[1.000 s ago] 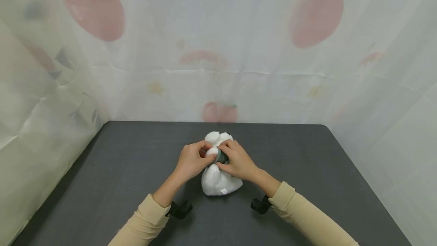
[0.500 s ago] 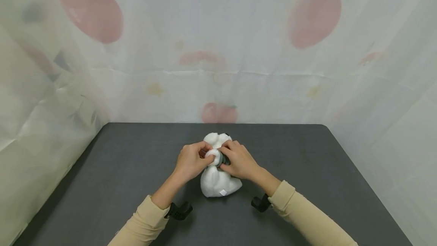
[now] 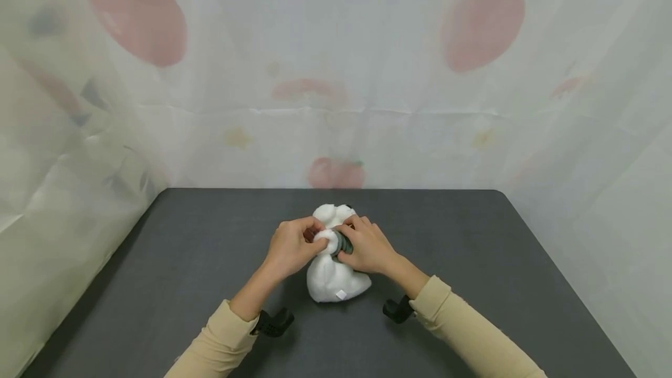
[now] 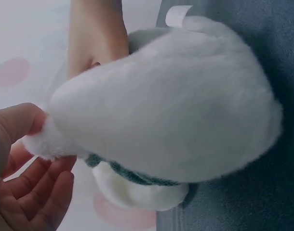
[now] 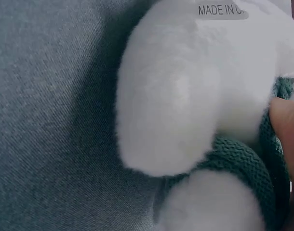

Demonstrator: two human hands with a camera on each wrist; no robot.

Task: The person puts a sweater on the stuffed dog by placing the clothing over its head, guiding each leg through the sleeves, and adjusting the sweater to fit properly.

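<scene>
Left hand [image 3: 291, 248] fingers [image 4: 38, 185] pinch a tuft of the white plush toy [image 3: 335, 276] between thumb and fingertips, at the toy's neck. Right hand [image 3: 367, 248] fingers [image 5: 286, 120] curl onto the green knit scarf [image 5: 243, 161] wrapped round that same neck; thumb tip presses the knit. Exact grip on the scarf is partly hidden by plush.

Toy lies on the dark grey surface [image 3: 472, 261], about centre, head toward 12 o'clock, body and sewn label [image 3: 342, 294] toward 6 o'clock. Hands meet over the neck from 8 and 4 o'clock. Beige sleeves; a black wrist mount [image 3: 273, 322] under the left sleeve. Fruit-print curtain [image 3: 336, 74] behind, from 9 through 3 o'clock.

Risks, my read:
- Scarf is snug on the neck; pulling one side only could drag the whole toy across the surface.
- Left pinch holds fur, not body, so it may slip under load.
- Knit could snag or stretch if yanked over the head.
</scene>
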